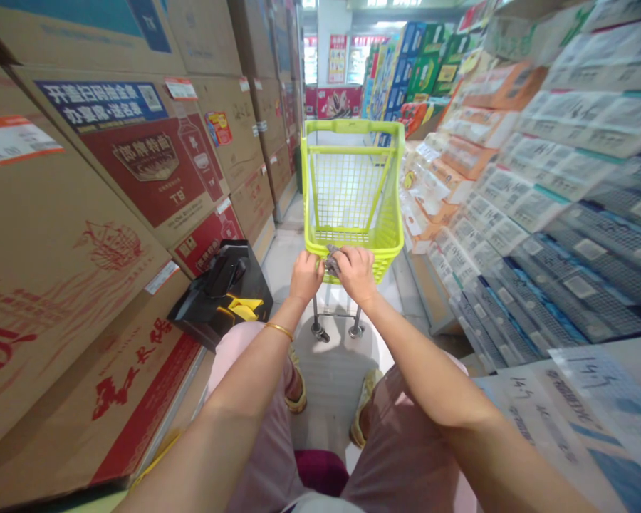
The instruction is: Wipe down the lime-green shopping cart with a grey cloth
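A lime-green shopping cart (395, 246) stands right in front of me, its plastic mesh basket on thin metal legs with casters. My left hand (305, 276) is closed around the left part of the cart's near rim. Just beside it, my right hand (357, 272) presses a crumpled grey cloth (332, 261) against the same rim, fingers curled over it. The two hands are close together, with the cloth showing between them. My fingertips are partly hidden behind the rim.
Stacked cardboard cartons (154, 167) wall the left side, with a black gift bag (221, 285) at their foot. Boxed goods (513, 206) line the right side closely. The pale tiled floor (325, 388) runs between my feet, and a red-pink display (334, 102) stands beyond the cart.
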Available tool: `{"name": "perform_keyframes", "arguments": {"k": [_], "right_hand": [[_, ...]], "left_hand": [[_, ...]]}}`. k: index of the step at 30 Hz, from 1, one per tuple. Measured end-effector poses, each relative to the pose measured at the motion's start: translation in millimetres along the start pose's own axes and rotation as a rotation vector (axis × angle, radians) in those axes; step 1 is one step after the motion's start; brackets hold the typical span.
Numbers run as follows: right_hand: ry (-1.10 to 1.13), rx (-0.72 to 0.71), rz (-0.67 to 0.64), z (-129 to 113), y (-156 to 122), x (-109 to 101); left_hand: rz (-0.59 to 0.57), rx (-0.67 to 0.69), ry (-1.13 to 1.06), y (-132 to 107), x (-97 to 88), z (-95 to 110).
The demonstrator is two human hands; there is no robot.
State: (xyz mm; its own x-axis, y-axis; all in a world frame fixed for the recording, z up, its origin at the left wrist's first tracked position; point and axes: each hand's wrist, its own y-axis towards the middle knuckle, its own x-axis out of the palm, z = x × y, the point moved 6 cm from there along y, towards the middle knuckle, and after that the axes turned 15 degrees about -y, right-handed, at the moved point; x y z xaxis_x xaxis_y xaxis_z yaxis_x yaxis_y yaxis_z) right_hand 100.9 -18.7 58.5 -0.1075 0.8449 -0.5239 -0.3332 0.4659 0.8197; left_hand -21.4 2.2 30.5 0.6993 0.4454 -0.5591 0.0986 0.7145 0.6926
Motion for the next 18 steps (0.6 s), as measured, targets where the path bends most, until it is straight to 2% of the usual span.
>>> {"name": "perform_keyframes", "arguments": {"k": [3,10,14,18], "right_hand": [[-0.008,-0.045,-0.070,-8.5,-12.0,12.9],[-0.016,-0.302,-0.306,-30.2,-50.0,37.2],[0.000,-0.243,-0.249,-26.3,-36.2,29.2],[0.009,-0.073,-0.115,-13.7,-6.2,15.7]], "left_hand": [[0.015,0.018,0.008,1.6,-1.5,-1.3],[0.096,-0.057,-0.028,8.0,-5.6,-14.0],[0.091,-0.096,-0.045,8.1,-4.0,-18.0],[0.093,-0.064,-0.045,6.0,-2.8,-15.4]]}}
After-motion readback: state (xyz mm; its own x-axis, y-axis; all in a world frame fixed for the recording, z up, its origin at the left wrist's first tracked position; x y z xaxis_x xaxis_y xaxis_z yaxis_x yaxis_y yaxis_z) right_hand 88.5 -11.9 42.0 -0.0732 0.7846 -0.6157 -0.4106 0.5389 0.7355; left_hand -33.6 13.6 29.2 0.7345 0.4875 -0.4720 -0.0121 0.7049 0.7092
